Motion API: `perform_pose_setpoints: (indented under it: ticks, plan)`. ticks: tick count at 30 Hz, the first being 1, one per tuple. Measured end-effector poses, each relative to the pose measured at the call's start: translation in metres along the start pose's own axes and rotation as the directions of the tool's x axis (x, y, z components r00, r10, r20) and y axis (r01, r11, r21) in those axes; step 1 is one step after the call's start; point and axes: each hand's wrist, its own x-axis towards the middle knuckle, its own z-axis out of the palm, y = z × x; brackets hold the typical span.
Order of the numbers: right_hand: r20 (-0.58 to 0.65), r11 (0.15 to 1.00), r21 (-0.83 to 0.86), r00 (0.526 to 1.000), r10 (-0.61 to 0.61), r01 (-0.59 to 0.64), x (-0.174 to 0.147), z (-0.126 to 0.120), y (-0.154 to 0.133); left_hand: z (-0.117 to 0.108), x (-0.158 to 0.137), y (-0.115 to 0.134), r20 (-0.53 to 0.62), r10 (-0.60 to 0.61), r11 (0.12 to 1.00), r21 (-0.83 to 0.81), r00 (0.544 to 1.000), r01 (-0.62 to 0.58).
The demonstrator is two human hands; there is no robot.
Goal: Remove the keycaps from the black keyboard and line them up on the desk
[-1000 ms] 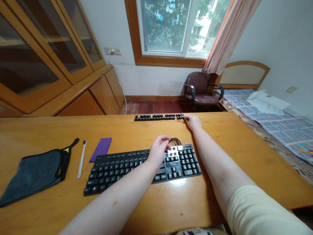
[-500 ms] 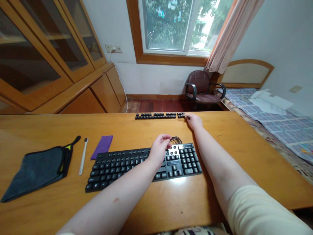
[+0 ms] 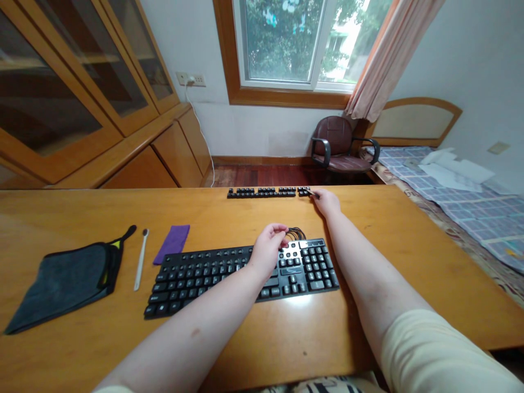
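Observation:
A black keyboard (image 3: 213, 267) lies across the middle of the desk. Over its upper edge, right of centre, is my left hand (image 3: 268, 243). The fingers are curled towards the thumb beside a looped black cable (image 3: 297, 233); whatever they hold, if anything, does not show. Farther off, my right hand (image 3: 326, 202) rests by the right end of a row of black keycaps (image 3: 262, 193). It pinches a small thin stick-like object (image 3: 313, 193), with its tip at the last group of keycaps. The exact kind is too small to tell.
On the left lie a dark grey cloth (image 3: 73, 278) with a loop, a white-handled brush (image 3: 141, 262) and a purple cloth (image 3: 172, 243) close to the keyboard. The keycap row sits near the far edge of the wooden desk (image 3: 409, 262). Beyond stands a chair (image 3: 335, 142).
The view has shifted very slightly. Both hands, the keyboard and the keycap row hold nearly the same places.

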Motion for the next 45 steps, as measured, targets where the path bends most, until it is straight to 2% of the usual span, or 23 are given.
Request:
perform_pose_setpoints:
  ticks: [11,28,33,36,40,45]
  plan:
    - [0.017,0.999,0.036,0.999,0.032,-0.032,0.001,-0.003,-0.002,-0.001,0.0,-0.001,0.004,0.003,1.0,0.021,1.0,-0.003]
    - [0.017,0.999,0.042,1.0,0.015,-0.016,0.001,-0.003,-0.001,0.001,-0.001,0.0,0.006,0.007,1.0,0.011,1.0,-0.007]
    - [-0.008,0.997,0.072,1.0,-0.006,0.007,-0.001,-0.003,0.0,0.001,0.0,0.0,0.006,0.003,1.0,0.016,1.0,-0.003]
    - [-0.076,0.996,0.091,0.997,-0.01,0.016,-0.003,-0.003,-0.002,0.001,0.0,0.0,0.008,0.007,1.0,0.022,1.0,-0.007]
    - [-0.146,0.995,0.052,0.986,-0.082,0.09,-0.009,-0.004,-0.008,0.0,0.0,-0.001,0.008,0.005,1.0,0.028,1.0,-0.005]
    - [-0.062,0.975,-0.066,0.974,-0.216,0.212,-0.014,-0.007,-0.022,0.0,-0.001,0.0,0.017,0.001,0.999,0.039,1.0,-0.002]
